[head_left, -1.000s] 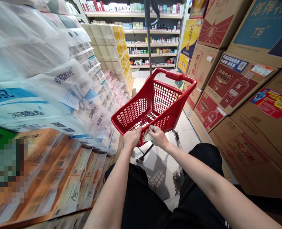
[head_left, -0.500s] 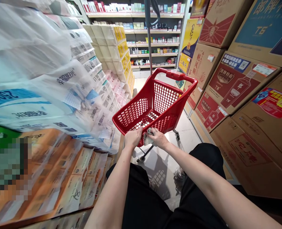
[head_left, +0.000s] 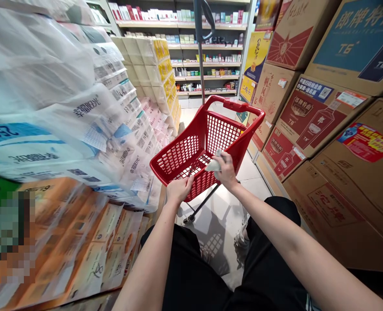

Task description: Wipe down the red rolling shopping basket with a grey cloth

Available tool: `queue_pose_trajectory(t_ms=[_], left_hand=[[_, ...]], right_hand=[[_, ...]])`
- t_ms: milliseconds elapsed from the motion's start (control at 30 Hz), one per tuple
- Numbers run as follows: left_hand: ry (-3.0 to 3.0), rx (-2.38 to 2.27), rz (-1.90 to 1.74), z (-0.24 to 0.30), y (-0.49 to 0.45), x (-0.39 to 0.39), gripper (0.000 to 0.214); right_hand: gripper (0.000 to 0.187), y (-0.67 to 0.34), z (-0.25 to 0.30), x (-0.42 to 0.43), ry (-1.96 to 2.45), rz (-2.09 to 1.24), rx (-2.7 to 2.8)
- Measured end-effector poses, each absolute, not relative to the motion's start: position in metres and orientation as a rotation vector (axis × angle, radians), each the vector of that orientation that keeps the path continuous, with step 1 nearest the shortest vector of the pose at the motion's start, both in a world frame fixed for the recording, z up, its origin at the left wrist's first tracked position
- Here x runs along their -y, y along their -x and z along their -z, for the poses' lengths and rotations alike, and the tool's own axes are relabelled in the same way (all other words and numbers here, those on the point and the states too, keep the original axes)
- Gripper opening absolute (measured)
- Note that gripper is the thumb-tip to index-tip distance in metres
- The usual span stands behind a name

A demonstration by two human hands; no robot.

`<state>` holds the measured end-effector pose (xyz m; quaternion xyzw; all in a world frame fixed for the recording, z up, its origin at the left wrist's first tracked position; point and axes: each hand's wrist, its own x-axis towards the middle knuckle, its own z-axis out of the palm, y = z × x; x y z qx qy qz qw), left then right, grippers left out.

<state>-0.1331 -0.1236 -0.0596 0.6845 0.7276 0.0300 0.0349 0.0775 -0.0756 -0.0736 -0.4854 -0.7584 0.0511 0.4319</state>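
Head view: the left hand [head_left: 178, 188] had its fingers wrapped over the near rim of a red plastic lattice-sided shopping cart [head_left: 183, 156], probably to steady it on its dark casters [head_left: 189, 219]. The right hand [head_left: 226, 169] had its fingers closed around a crumpled pale cloth [head_left: 212, 166] at the basket's right side, bunched perhaps for control; contact was unclear. White plastic-wrapped packs [head_left: 81, 112] along the left edge of the pale tiled floor [head_left: 252, 178] and brown cardboard cartons [head_left: 327, 112] along its right edge hemmed the cart in.
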Motion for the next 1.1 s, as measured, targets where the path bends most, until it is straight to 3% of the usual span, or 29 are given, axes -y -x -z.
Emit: queue_pose_trajectory(t_ms=[300, 633, 1100], left_hand=[[-2.165, -2.215, -0.112, 0.06, 0.134, 0.126, 0.07], [-2.157, -2.206, -0.135, 0.062, 0.136, 0.122, 0.071], [-2.136, -2.256, -0.094, 0.061, 0.13, 0.125, 0.07]], right_hand=[[0.033, -0.073, 0.079, 0.042, 0.93, -0.017, 2.415], [0.036, -0.176, 0.029, -0.038, 1.341, 0.269, 2.122], [0.03, -0.047, 0.069, 0.055, 1.182, 0.201, 2.397]])
